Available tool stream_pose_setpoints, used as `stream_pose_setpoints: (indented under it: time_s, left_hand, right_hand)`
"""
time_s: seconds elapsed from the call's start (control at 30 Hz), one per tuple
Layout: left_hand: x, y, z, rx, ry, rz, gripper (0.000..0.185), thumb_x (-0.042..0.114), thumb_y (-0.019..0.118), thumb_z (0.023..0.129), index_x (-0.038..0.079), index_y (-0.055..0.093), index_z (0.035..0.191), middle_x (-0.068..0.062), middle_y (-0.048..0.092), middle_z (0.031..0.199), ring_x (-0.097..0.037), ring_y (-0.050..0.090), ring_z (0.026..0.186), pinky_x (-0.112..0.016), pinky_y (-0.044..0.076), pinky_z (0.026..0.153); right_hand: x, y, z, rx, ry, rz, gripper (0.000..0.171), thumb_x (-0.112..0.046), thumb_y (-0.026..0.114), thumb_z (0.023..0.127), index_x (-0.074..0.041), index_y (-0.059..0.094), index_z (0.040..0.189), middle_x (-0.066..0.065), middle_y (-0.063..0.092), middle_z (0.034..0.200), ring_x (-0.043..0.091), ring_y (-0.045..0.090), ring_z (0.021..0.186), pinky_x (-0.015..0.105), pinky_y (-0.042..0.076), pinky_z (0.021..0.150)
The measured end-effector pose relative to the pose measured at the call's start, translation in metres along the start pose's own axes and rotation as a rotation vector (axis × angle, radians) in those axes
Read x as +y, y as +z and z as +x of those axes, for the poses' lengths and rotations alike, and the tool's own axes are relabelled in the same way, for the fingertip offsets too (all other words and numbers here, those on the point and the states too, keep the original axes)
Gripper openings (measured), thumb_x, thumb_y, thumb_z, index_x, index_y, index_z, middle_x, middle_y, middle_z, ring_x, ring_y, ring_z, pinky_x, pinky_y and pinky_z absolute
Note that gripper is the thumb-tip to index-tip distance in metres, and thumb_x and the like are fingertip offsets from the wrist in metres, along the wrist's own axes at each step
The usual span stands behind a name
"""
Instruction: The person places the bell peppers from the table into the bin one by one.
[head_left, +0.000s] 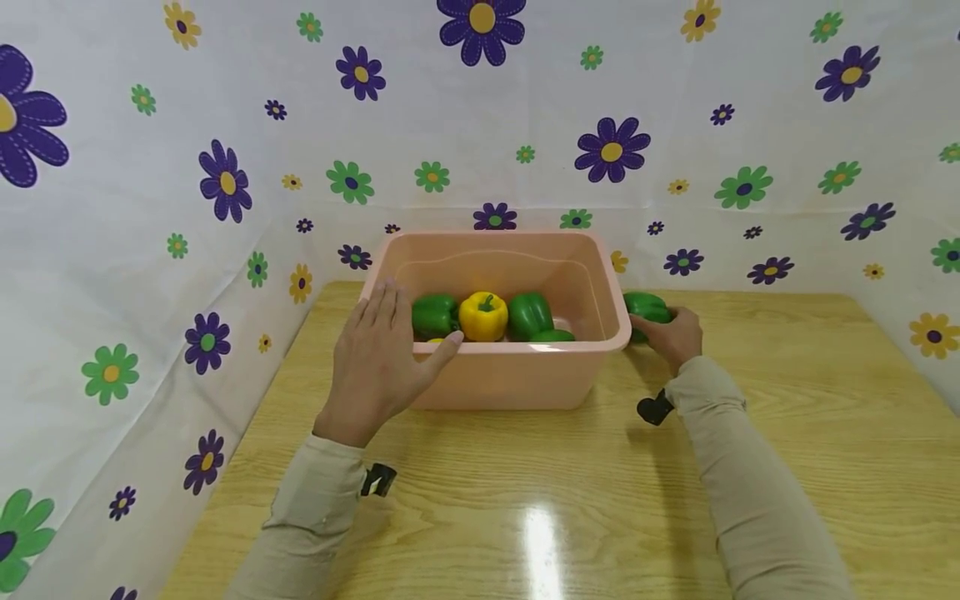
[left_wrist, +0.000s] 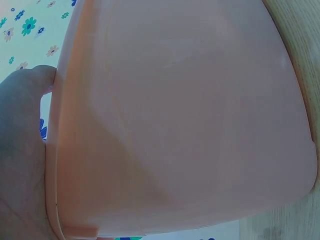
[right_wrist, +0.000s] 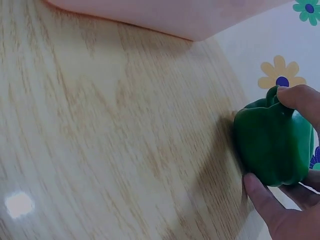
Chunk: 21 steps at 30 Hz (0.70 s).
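A pink plastic tub [head_left: 510, 375] stands on the table with several bell peppers inside. Among them are a yellow bell pepper [head_left: 483, 318], a green bell pepper [head_left: 434, 317] to its left and another green bell pepper [head_left: 529, 315] to its right. My left hand [head_left: 378, 358] rests on the tub's front left rim, its fingers straight. Just outside the tub's right side, my right hand [head_left: 672, 335] grips a green bell pepper [right_wrist: 272, 142] between thumb and fingers, the thumb near its stem in the right wrist view.
The tub sits toward the back of the wooden table [head_left: 480, 500]. A white cloth [head_left: 480, 125] with printed flowers hangs behind and along the sides. Black straps [head_left: 656, 408] show at both wrists.
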<state>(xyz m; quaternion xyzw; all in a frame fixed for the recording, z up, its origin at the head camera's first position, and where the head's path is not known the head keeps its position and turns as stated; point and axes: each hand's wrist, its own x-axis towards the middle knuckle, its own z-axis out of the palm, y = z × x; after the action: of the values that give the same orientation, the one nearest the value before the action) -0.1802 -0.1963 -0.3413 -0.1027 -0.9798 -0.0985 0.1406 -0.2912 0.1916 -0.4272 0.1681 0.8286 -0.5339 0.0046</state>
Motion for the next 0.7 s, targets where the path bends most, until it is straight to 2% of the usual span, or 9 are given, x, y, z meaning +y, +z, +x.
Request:
stream_pose_setpoints:
  time_s: [0.33,0.53,0.7]
  left_hand:
    - [0.002,-0.001,-0.001,0.017,0.009,0.003,0.103,0.074,0.043,0.093,-0.010,0.033,0.152,-0.026,0.032,0.159,-0.040,0.025,0.150,-0.052,0.017,0.124]
    - [0.003,0.000,-0.001,0.004,0.012,0.006,0.102,0.073,0.043,0.094,-0.010,0.032,0.153,-0.026,0.032,0.159,-0.040,0.025,0.150,-0.052,0.016,0.124]
    - [0.000,0.000,0.000,0.021,0.013,0.014,0.102,0.072,0.045,0.094,-0.010,0.032,0.152,-0.027,0.033,0.159,-0.040,0.027,0.150,-0.052,0.016,0.124]
  right_hand:
    - [0.004,-0.003,-0.002,0.013,0.002,0.013,0.082,-0.036,0.077,0.089,0.009,0.041,0.148,0.028,0.047,0.144,0.039,0.047,0.127,0.049,0.042,0.112]
    - [0.003,-0.010,-0.004,0.055,0.007,0.127,0.088,-0.043,0.079,0.086,0.009,0.043,0.148,0.025,0.047,0.146,0.034,0.049,0.128,0.043,0.046,0.109]
    - [-0.010,-0.021,-0.003,0.097,-0.006,0.265,0.091,-0.047,0.079,0.085,0.006,0.043,0.149,0.022,0.046,0.148,0.028,0.052,0.128,0.036,0.049,0.106]
